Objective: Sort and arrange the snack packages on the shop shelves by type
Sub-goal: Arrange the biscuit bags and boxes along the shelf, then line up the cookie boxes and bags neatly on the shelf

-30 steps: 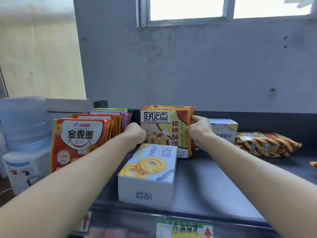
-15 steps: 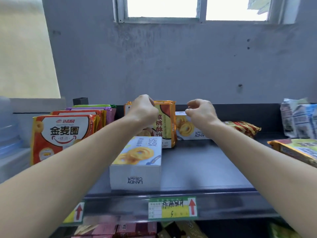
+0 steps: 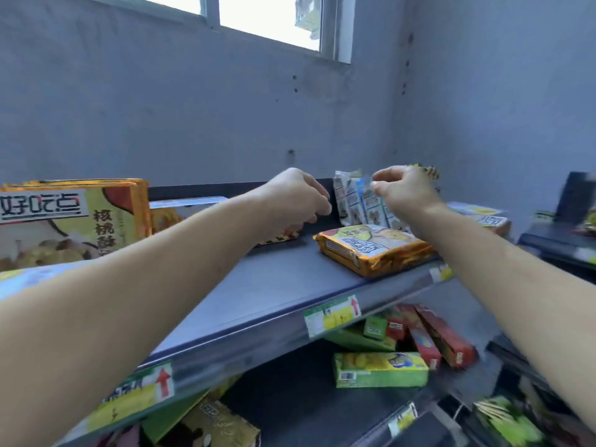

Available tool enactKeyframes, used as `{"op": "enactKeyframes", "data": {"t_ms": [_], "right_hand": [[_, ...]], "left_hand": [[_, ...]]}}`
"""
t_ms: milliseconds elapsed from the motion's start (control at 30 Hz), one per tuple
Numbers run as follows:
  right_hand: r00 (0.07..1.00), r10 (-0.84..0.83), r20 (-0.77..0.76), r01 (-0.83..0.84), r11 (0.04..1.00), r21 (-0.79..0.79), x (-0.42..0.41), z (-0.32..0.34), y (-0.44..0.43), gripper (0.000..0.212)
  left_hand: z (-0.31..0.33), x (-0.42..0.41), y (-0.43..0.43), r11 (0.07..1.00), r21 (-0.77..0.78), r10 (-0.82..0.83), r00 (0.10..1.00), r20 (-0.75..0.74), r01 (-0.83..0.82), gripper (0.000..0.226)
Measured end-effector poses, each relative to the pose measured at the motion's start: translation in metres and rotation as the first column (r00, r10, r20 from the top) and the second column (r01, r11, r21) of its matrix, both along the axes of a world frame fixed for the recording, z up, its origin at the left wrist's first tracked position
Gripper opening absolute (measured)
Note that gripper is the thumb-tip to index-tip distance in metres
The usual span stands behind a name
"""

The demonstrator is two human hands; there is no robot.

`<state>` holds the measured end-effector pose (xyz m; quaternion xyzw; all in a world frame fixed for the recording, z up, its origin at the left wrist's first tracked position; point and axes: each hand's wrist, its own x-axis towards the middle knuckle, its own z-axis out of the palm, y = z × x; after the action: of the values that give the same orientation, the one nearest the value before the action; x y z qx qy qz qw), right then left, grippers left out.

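Both arms reach over the top shelf (image 3: 283,285) toward its right end. Left hand (image 3: 295,196): fingers curled loosely, nothing in it, hovering above the shelf near the back wall. Right hand (image 3: 403,191): fingers half bent and apart, empty, just in front of the upright blue-white packets (image 3: 353,201) at the far right; contact cannot be told through the blur.

The flat orange packet (image 3: 371,246) lies label up at the shelf's front right edge, slightly overhanging. The matching standing orange packs (image 3: 74,217) sit at the far left, well apart from it.

Judged step: reaching for a packet on the right to regroup by type. To do it well, the person should grip the flat packet by both short ends, lift it clear rather than drag it over the lip, and stand it upright against the left-hand packs, label forward. Risk: a nudge tips it onto the lower shelf (image 3: 290,411)
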<state>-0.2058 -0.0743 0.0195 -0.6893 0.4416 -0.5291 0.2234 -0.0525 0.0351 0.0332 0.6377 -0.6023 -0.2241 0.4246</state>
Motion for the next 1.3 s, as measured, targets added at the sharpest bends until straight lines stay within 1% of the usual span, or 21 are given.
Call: {"op": "enactKeyframes", "data": {"t_ms": [133, 267, 400, 567, 600, 667, 733, 767, 833, 900, 967, 1100, 1133, 1200, 1300], "right_hand": [[0.991, -0.111, 0.073, 0.111, 0.994, 0.007, -0.070, 0.002, -0.030, 0.016], [0.986, -0.140, 0.093, 0.138, 0.990, 0.030, -0.136, 0.001, -0.062, 0.007], [0.982, -0.160, 0.102, 0.155, 0.987, 0.051, -0.197, 0.000, -0.095, 0.012], [0.978, -0.169, 0.122, 0.153, 0.980, 0.129, -0.250, -0.005, -0.136, 0.015], [0.976, -0.186, 0.114, 0.168, 0.974, 0.152, -0.256, -0.008, -0.144, 0.017], [0.972, -0.224, 0.077, 0.203, 0.956, 0.212, -0.266, -0.016, -0.160, 0.021], [0.977, -0.206, 0.046, 0.184, 0.937, 0.298, -0.271, -0.025, -0.174, 0.029], [0.982, -0.187, 0.041, 0.161, 0.922, 0.353, -0.271, -0.029, -0.181, 0.031], [0.986, -0.161, 0.048, 0.122, 0.882, 0.455, -0.271, -0.035, -0.192, 0.031], [0.988, -0.143, 0.065, 0.088, 0.848, 0.523, -0.271, -0.039, -0.201, 0.030], [0.991, -0.116, 0.059, 0.064, 0.829, 0.555, -0.271, -0.043, -0.209, 0.027], [0.992, -0.098, 0.085, 0.030, 0.812, 0.583, -0.271, -0.047, -0.224, 0.023], [0.990, -0.092, 0.106, 0.012, 0.809, 0.588, -0.271, -0.047, -0.226, 0.022], [0.988, -0.079, 0.133, -0.016, 0.803, 0.596, -0.270, -0.047, -0.229, 0.019], [0.989, -0.084, 0.122, -0.004, 0.809, 0.588, -0.270, -0.046, -0.232, 0.011]], "left_hand": [[0.000, -0.051, -0.038, 0.999, 0.003, -0.038, 0.999, -0.006, 0.038, 0.013], [0.003, -0.107, -0.085, 0.998, 0.023, -0.058, 0.996, -0.067, 0.060, 0.013], [0.000, -0.164, -0.129, 0.998, 0.035, -0.055, 0.995, -0.082, 0.058, 0.012], [-0.003, -0.219, -0.174, 0.998, 0.045, -0.037, 0.992, -0.123, 0.043, 0.013], [-0.005, -0.228, -0.182, 0.998, 0.050, -0.035, 0.993, -0.114, 0.041, 0.012], [-0.007, -0.243, -0.197, 0.997, 0.062, -0.030, 0.992, -0.123, 0.037, 0.019], [-0.012, -0.255, -0.211, 0.990, 0.138, -0.007, 0.995, -0.100, 0.021, 0.023], [-0.016, -0.260, -0.216, 0.984, 0.178, 0.004, 0.998, -0.065, 0.007, 0.020], [-0.023, -0.264, -0.226, 0.954, 0.300, 0.008, 0.998, -0.063, 0.011, 0.007], [-0.031, -0.269, -0.232, 0.925, 0.380, 0.031, 0.998, -0.058, -0.007, 0.012], [-0.039, -0.272, -0.242, 0.925, 0.380, 0.055, 0.996, -0.076, -0.023, 0.011], [-0.050, -0.281, -0.253, 0.946, 0.323, 0.073, 0.972, -0.222, 0.003, 0.008], [-0.051, -0.282, -0.255, 0.944, 0.331, 0.097, 0.960, -0.261, -0.006, 0.010], [-0.051, -0.282, -0.257, 0.934, 0.356, 0.164, 0.932, -0.323, -0.041, 0.020], [-0.046, -0.283, -0.255, 0.925, 0.377, 0.197, 0.895, -0.401, -0.034, 0.020]]}}
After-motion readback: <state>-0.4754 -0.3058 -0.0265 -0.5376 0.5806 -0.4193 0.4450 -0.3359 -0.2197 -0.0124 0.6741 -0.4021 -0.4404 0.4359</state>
